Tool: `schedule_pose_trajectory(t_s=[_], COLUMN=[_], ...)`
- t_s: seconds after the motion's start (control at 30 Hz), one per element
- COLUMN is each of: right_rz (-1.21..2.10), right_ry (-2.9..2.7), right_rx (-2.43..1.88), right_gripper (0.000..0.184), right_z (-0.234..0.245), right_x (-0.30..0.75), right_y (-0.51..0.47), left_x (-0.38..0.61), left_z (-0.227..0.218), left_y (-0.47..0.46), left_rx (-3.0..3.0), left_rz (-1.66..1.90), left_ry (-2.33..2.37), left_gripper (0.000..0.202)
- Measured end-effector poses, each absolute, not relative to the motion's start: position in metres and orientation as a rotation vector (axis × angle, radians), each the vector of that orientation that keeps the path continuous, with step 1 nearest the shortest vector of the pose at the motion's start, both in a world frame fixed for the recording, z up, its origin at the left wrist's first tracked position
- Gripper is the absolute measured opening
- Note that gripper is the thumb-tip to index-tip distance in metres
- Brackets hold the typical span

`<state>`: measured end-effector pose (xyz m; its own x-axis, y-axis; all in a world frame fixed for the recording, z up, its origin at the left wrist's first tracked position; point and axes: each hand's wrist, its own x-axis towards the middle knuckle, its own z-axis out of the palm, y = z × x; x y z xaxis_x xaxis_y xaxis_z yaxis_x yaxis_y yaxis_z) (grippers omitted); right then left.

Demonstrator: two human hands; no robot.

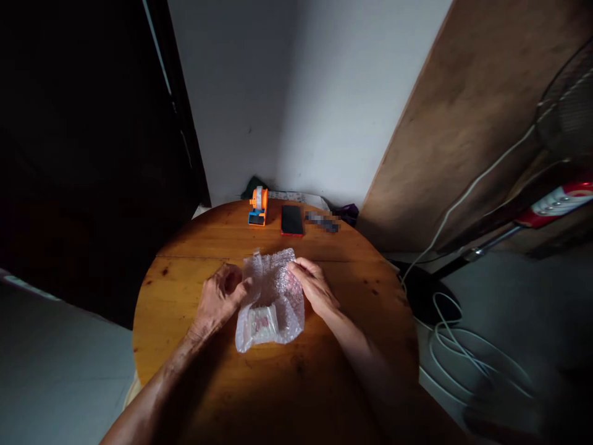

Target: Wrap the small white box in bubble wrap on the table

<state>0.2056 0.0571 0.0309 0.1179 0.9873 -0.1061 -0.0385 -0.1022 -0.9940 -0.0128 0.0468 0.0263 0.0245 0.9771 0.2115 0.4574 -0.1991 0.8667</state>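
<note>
A sheet of clear bubble wrap [282, 281] lies spread on the round wooden table, its edges curling up. On its near part rests a small whitish, plastic-wrapped packet [262, 325] with faint reddish marks; what is inside I cannot make out. My left hand [225, 290] is at the sheet's left edge, fingers curled and thumb pressed toward the plastic. At the upper right edge, my right hand [312, 281] pinches the bubble wrap between thumb and fingers.
Toward the table's [176, 290] far edge stand an orange and blue tape dispenser [258, 207], a dark phone with a red edge [291, 220] and a blurred-out dark item [323, 220]. A pedestal fan [556, 201] and looped white cable [463, 352] are at right. Walls close in behind.
</note>
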Motion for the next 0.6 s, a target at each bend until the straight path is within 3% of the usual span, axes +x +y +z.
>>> schedule_pose_trajectory(t_s=[0.2,0.4,0.6], right_rz=[1.213,1.086,0.869], right_ry=[-1.041,-1.130,-1.212], right_rx=[-1.326,-1.353,-1.414], right_gripper=[0.032,0.027,0.021], right_z=[0.032,0.025,0.015], right_x=[0.203,0.211,0.229], right_y=[0.056,0.063,0.077], left_x=[-0.003,-0.013,-0.024], left_z=[0.026,0.016,0.008], left_y=[0.043,0.056,0.068], left_rx=[1.793,1.558,1.337], left_rz=[0.856,1.079,1.124], left_ry=[1.363,1.333,1.433], left_gripper=[0.020,0.014,0.037])
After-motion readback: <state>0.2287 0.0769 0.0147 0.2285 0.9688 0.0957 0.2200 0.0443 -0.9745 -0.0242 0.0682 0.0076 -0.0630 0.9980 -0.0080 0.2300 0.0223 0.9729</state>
